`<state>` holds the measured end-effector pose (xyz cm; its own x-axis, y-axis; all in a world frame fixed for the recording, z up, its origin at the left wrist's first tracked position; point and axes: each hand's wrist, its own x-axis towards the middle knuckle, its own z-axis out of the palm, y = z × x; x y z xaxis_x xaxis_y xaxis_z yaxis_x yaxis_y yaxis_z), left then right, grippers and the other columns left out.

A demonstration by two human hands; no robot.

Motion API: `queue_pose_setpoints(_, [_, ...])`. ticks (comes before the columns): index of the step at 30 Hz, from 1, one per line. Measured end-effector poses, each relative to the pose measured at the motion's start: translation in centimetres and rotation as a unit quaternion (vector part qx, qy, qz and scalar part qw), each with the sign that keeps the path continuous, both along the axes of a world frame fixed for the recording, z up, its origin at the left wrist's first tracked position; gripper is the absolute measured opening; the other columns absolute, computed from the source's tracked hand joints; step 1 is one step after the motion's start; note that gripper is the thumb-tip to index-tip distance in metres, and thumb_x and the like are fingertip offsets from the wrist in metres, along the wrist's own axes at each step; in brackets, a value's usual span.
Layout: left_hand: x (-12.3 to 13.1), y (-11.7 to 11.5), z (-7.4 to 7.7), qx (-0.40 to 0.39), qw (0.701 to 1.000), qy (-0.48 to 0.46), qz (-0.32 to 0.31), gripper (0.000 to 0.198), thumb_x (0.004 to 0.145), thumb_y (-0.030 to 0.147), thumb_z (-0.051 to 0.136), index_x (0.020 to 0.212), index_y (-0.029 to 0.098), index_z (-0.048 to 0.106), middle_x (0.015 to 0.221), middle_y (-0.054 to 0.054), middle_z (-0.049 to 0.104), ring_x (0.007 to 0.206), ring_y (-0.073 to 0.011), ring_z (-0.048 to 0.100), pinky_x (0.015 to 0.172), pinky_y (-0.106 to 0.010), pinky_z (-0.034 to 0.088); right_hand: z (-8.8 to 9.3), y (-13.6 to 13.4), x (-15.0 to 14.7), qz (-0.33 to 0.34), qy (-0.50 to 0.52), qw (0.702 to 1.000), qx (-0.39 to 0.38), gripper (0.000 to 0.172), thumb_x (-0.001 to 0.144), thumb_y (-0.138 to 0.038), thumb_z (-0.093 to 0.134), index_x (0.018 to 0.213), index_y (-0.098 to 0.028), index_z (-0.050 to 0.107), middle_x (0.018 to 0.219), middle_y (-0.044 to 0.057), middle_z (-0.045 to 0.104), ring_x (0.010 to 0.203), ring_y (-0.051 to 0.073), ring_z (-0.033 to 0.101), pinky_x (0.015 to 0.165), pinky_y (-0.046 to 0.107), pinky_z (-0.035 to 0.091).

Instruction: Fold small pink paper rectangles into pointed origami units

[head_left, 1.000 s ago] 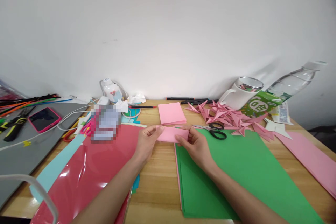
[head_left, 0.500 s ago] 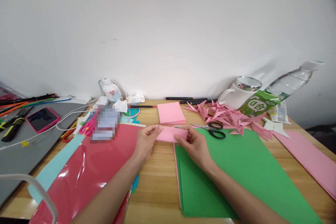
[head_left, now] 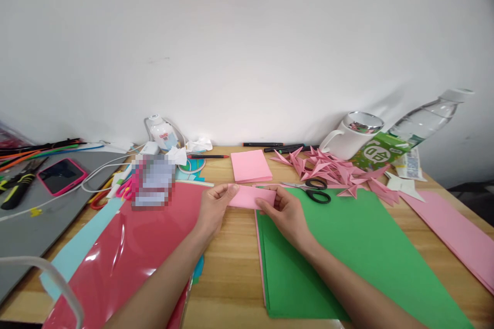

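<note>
A small pink paper rectangle (head_left: 247, 197), apparently folded, is stretched between my two hands above the wooden table. My left hand (head_left: 214, 206) pinches its left end, thumb on top. At the right end, my right hand (head_left: 286, 211) grips it between thumb and fingers. Just beyond the hands lies a stack of pink paper squares (head_left: 251, 166). Black-handled scissors (head_left: 317, 191) rest to the right on green sheets (head_left: 347, 257). A pile of folded pink paper pieces (head_left: 328, 168) with pointed ends spreads behind the scissors.
Red sheets in a clear sleeve (head_left: 135, 247) lie under my left forearm. At the back right stand a white mug (head_left: 353, 136), a green packet (head_left: 380, 151) and a leaning clear bottle (head_left: 428, 118). A pink-cased phone (head_left: 62, 176) and pliers (head_left: 21, 185) are at far left.
Both hands keep the same hold on the pink paper, with hardly any movement. The view has shifted very slightly.
</note>
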<state>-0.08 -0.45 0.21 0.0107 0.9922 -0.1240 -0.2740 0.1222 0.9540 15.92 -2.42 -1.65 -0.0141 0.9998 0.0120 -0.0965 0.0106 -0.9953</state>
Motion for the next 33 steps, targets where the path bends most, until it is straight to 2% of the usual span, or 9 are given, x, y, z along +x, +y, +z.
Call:
queue_pose_setpoints(11, [-0.2,-0.1,-0.5,0.010,1.000,0.003,0.000,0.020,0.065,0.033,0.074,0.078,0.017,0.074,0.067,0.000,0.067,0.062,-0.0090,0.052,0.058,-0.019,0.039,0.0,0.0,0.0,0.000,0.007,1.000,-0.005,0.032,0.066,-0.037,0.072,0.087,-0.018,0.057,0.072,-0.001,0.057,0.061,0.013,0.054,0.054,0.024,0.049])
queue_pose_setpoints(23, [-0.1,0.1,-0.2,-0.003,1.000,-0.003,0.003,0.023,0.061,0.035,0.076,0.074,0.016,0.074,0.063,0.000,0.067,0.059,-0.0088,0.052,0.056,-0.019,0.039,-0.1,0.0,0.0,0.000,0.006,1.000,0.003,0.032,0.066,-0.037,0.072,0.087,-0.017,0.058,0.072,0.000,0.057,0.062,0.012,0.054,0.055,0.024,0.049])
queue_pose_setpoints(29, [-0.1,0.2,-0.3,0.011,1.000,-0.016,0.010,0.021,0.060,0.033,0.077,0.074,0.017,0.074,0.064,0.000,0.068,0.060,-0.0084,0.053,0.057,-0.018,0.040,0.5,0.1,-0.1,-0.010,0.029,0.999,-0.018,0.037,0.065,-0.043,0.071,0.089,-0.016,0.060,0.076,0.003,0.064,0.067,0.017,0.058,0.054,0.027,0.051])
queue_pose_setpoints(33, [-0.1,0.2,-0.2,0.014,1.000,-0.025,0.012,0.022,0.059,0.034,0.078,0.074,0.018,0.074,0.064,-0.001,0.068,0.060,-0.0090,0.055,0.059,-0.019,0.042,0.9,0.2,0.0,-0.025,0.026,0.999,-0.017,0.034,0.068,-0.046,0.068,0.083,-0.016,0.064,0.078,0.004,0.066,0.071,0.018,0.060,0.059,0.028,0.051])
